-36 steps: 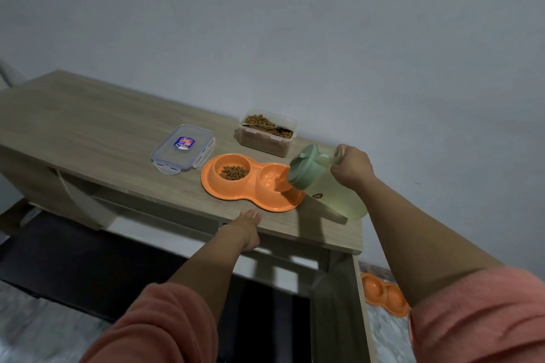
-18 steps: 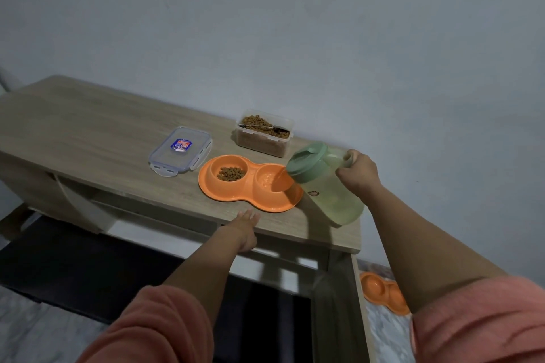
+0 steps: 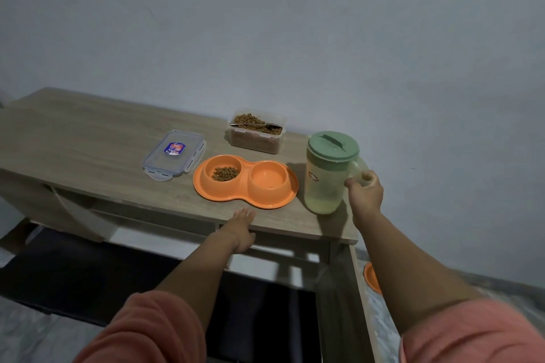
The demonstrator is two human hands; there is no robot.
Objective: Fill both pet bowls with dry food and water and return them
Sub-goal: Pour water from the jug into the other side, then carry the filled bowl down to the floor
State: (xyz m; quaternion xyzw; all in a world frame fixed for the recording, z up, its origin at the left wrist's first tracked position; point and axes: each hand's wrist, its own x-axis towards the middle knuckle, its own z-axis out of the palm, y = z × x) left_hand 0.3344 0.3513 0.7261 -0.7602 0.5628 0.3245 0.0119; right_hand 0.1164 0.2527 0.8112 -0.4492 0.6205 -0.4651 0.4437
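The jug (image 3: 329,174) stands upright on the worktop (image 3: 88,132) now, just right of the orange double bowl (image 3: 246,181); a second ago it was tipped over the bowl's right cup, pouring. The right hand (image 3: 365,190) is still at the handle, fingers curled round it, so the jug is set down but not yet let go. The left hand (image 3: 241,228) has stayed at the near edge of the worktop, fingers straight and resting there, holding nothing.

By my reading, this ends the water step for this bowl: the left cup holds kibble, and the right cup should now hold water, though its surface is too faint to confirm. A second orange bowl (image 3: 372,277) shows on the floor beside the worktop's leg, partly hidden, so half the task likely remains.

The open food tub (image 3: 257,132) with a spoon (image 3: 256,125) across it sits behind the bowl. Its lid (image 3: 174,155) lies to the left and carries a blue and red sticker, the print too small to read. The jug has a small printed emblem, also unreadable.
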